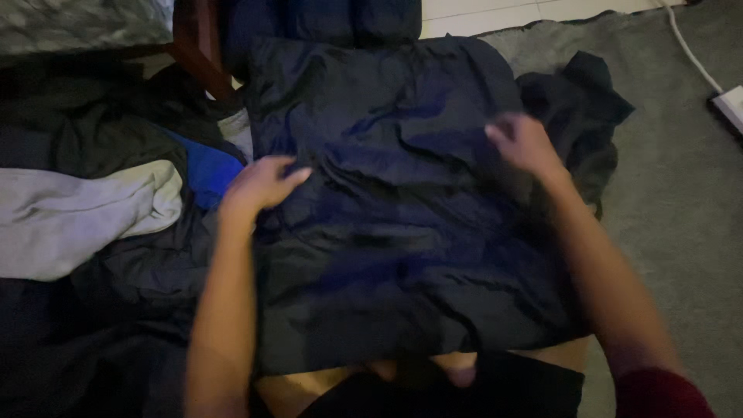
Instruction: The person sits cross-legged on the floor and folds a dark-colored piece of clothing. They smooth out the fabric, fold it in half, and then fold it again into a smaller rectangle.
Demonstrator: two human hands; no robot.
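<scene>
A large dark navy garment (pixel 402 209) lies spread flat in front of me, reaching from my lap to the far side. My left hand (pixel 259 184) rests flat on its left edge, fingers together and pointing right. Near the garment's upper right part, my right hand (pixel 522 143) presses down with fingers slightly curled; it is blurred. Neither hand has cloth gathered in a grip.
A heap of clothes sits at the left: a pale grey piece (pixel 77 213), a bright blue piece (pixel 209 174) and dark ones (pixel 101 310). Another dark garment (pixel 580 108) lies at the right on grey carpet (pixel 681 209). A white power strip (pixel 731 104) and cord are at far right.
</scene>
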